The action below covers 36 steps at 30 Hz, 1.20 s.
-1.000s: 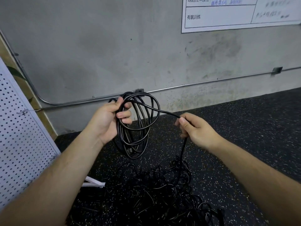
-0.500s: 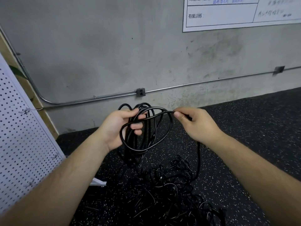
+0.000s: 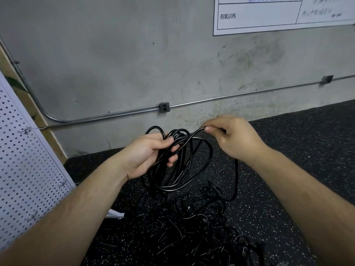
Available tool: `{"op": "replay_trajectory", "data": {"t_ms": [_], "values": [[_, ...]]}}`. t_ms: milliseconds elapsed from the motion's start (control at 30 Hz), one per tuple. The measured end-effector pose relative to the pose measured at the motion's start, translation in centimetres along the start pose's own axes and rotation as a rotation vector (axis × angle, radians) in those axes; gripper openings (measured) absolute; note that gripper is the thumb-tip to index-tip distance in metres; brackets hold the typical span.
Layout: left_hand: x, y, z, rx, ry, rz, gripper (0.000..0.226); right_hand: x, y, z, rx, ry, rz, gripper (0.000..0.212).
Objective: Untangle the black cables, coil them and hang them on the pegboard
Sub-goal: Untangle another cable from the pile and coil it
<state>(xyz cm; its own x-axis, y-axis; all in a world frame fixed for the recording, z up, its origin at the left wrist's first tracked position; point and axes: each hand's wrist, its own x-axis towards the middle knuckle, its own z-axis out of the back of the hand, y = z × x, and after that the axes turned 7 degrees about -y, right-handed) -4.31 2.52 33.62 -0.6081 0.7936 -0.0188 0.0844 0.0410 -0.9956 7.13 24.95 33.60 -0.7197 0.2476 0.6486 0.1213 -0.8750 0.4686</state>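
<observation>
1. The left hand (image 3: pixel 149 154) is closed round the gathered loops of the half-wound coil of glossy black round cable (image 3: pixel 180 134), thumb on top and fingers curled beneath. It holds the coil in the air above the black speckled rubber floor (image 3: pixel 288 169).
2. The right hand (image 3: pixel 236 139) pinches the running strand (image 3: pixel 237 179) between thumb and forefinger, just beside the top of the coil. From there the strand drops to the tangled heap of black cables (image 3: pixel 192 223) on the floor.
3. We judge the step in hand to be laying the next loop. We match its size to the loops held and lay it beside them, not across.
4. We let the strand roll between the pinching fingers, so that the loop does not kink.
5. We draw slack slowly, since a snag in the heap could tighten into a knot.
6. The white perforated pegboard (image 3: pixel 25 169) stands at the left, well apart; hanging is not yet due.
</observation>
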Motion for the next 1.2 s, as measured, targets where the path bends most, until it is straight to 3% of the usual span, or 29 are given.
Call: {"op": "replay_trajectory", "data": {"t_ms": [167, 267, 467, 633, 767, 867, 967, 1067, 1200], "values": [[0.5, 0.7, -1.7, 0.010, -0.097, 0.035, 0.011, -0.2, 1.0, -1.3, -0.054, -0.074, 0.100, 0.017], [0.7, 0.6, -2.5, -0.040, -0.157, 0.052, 0.018, -0.5, 1.6, -2.0, -0.030, -0.113, 0.023, 0.021], [0.2, -1.3, -2.6, -0.213, -0.188, 0.005, 0.021, -1.6, 2.0, -1.9, 0.502, 0.262, -0.332, 0.080], [0.0, -1.2, -3.2, -0.096, -0.098, 0.133, 0.032, -1.5, 2.0, -3.2, 0.756, 0.287, -0.402, 0.095], [-0.4, -1.1, -3.3, -0.028, 0.045, 0.169, 0.044, -1.1, 2.5, -2.8, 0.896, 0.396, -0.373, 0.088], [-0.4, -1.1, -2.9, -0.021, 0.045, 0.155, 0.046, -1.0, 2.8, -2.7, 0.924, 0.461, -0.398, 0.052], [-0.3, -1.0, -2.5, 0.046, -0.111, 0.039, 0.044, -0.8, 3.2, -2.7, 0.730, 0.387, -0.408, 0.020], [0.3, -0.5, -2.4, 0.141, -0.224, -0.145, 0.045, -0.4, 3.6, -2.6, 0.542, 0.242, -0.433, 0.027], [1.0, -0.1, -2.6, 0.223, -0.350, -0.314, 0.035, -1.1, 4.1, -3.2, 0.772, 0.112, -0.460, 0.042]]}}
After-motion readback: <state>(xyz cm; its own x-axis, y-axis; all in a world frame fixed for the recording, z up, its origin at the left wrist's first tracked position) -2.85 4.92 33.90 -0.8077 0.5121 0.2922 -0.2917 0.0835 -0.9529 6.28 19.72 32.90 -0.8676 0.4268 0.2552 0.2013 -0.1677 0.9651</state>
